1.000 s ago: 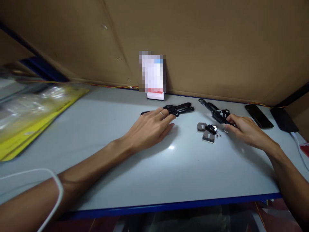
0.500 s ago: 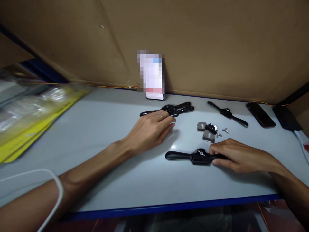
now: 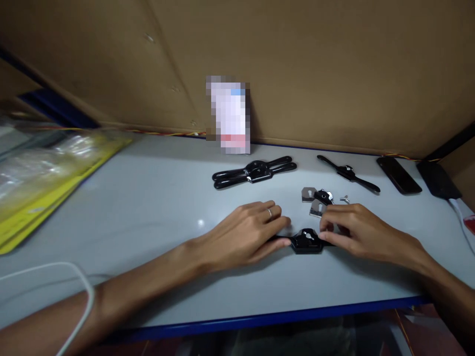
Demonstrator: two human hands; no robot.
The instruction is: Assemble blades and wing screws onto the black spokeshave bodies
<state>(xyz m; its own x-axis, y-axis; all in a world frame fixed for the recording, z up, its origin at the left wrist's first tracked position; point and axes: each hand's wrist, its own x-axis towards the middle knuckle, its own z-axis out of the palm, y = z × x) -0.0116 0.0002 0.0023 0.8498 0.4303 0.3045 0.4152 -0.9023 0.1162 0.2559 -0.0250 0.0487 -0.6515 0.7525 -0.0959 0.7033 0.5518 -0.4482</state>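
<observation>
A black spokeshave (image 3: 307,241) lies near the front of the table, with a silver thumbscrew on its body. My left hand (image 3: 256,232), wearing a ring, is closed loosely over its left handle, thumb in front and fingers behind. My right hand (image 3: 365,232) has its fingers curled at the right handle, the thumb beside the body; most of that handle is hidden. Just behind are metal blades (image 3: 318,208), a black cap piece (image 3: 323,197) and a small wing screw (image 3: 345,199). Two spokeshave frames (image 3: 256,171) rest together farther back, and another spokeshave (image 3: 347,172) lies at the back right.
A phone with a blurred screen (image 3: 232,116) leans on the cardboard wall (image 3: 315,74). At right lie a dark phone (image 3: 399,175) and a black device (image 3: 440,179) with a white cable. Yellow card and clear plastic packaging (image 3: 55,188) lie at left. The table's blue edge (image 3: 260,321) is in front.
My left hand has left the pair of spokeshave frames and come forward to the near spokeshave's left handle. My right hand stays at the right handle, its fingers slightly shifted.
</observation>
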